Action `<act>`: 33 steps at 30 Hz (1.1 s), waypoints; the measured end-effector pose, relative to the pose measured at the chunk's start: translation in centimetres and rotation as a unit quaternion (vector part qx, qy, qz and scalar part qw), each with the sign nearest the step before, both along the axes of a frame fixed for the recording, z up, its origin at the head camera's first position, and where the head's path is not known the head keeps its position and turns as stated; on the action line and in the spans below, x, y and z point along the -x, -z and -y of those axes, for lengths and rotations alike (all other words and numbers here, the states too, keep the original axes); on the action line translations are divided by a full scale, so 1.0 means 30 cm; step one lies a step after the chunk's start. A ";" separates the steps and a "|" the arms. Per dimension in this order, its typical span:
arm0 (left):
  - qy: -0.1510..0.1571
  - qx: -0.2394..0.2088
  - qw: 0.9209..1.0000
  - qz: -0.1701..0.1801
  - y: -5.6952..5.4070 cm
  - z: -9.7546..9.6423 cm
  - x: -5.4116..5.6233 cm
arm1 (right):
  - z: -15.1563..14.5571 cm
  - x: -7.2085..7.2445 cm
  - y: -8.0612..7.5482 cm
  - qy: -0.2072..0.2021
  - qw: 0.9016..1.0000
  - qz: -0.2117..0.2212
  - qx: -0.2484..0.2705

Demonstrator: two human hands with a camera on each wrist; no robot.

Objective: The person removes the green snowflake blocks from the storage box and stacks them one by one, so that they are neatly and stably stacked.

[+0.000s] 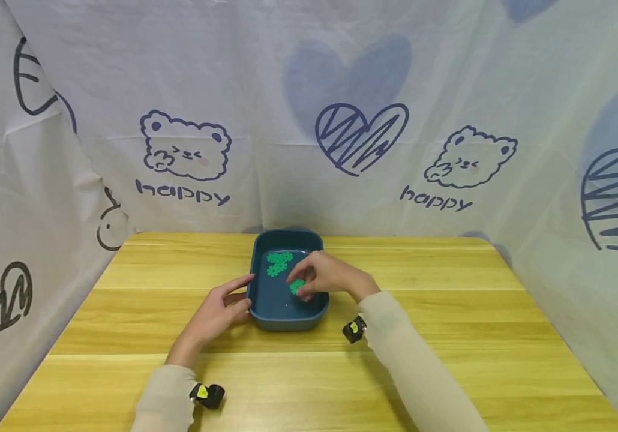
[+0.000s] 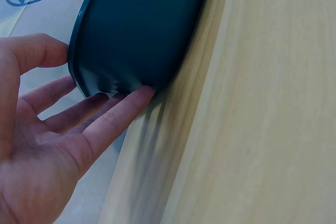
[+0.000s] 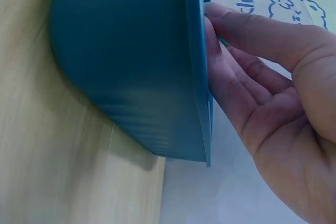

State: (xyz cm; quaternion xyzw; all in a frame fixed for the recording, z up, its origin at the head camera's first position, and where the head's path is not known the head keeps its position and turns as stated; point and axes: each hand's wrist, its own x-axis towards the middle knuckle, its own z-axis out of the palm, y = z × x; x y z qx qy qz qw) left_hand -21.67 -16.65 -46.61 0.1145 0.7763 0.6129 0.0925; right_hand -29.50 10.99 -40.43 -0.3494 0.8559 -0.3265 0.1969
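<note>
A deep blue rectangular bin (image 1: 279, 309) with rounded corners sits on the table. Several green snowflake-shaped plastic discs (image 1: 278, 264) lie toward its far left inside. My right hand (image 1: 317, 275) reaches in over the right rim and pinches a green snowflake disc (image 1: 297, 287) between thumb and fingers. In the right wrist view only a sliver of green shows among the fingers, the rest hidden behind the bin's wall. On the left, my left hand (image 1: 221, 307) touches the bin's outer side, its fingers extended along the wall (image 2: 136, 35) and the thumb at the rim.
The bin stands on a yellow wood-grain table (image 1: 428, 342), close to its back edge. White curtains (image 1: 276, 120) printed with bears and hearts hang behind and at both sides. A small black wrist camera (image 1: 354, 329) is strapped at the right sleeve, another camera (image 1: 207, 396) at the left.
</note>
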 end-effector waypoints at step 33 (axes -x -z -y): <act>-0.001 0.003 1.000 -0.002 0.001 -0.002 -0.002 | -0.288 -0.107 0.017 0.134 0.984 -0.082 0.078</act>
